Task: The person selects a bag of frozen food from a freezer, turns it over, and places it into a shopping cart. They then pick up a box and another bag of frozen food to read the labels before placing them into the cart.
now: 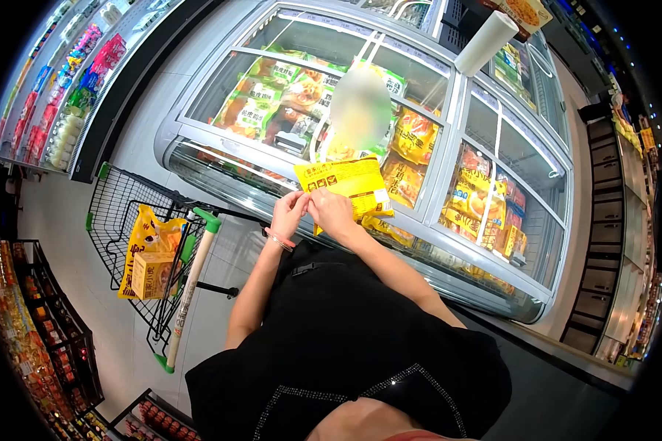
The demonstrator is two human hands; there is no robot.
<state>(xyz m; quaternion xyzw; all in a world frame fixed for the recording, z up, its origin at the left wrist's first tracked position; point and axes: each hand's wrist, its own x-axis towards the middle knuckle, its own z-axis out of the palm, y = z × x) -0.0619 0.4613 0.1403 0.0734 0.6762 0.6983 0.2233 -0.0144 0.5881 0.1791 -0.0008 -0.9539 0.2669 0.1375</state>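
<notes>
A yellow food packet [349, 184] is held up in front of me over the near edge of the glass-topped freezer [235, 151]. My left hand [289, 213], with a pink band at the wrist, pinches the packet's left edge. Close beside it, my right hand [329, 210] has its fingers closed on the same edge. The two hands almost touch. Beneath the glass lie green-and-white packets [254, 110] and yellow-orange packets [415, 136]. Another yellow packet [390, 230] shows just below the held one.
A black wire cart [114, 213] with a yellow bag [151, 228] and a box [152, 275] stands at the left. Another freezer section [485, 184] is at the right, a white roll [485, 44] behind it. Shelves [44, 316] line the left side.
</notes>
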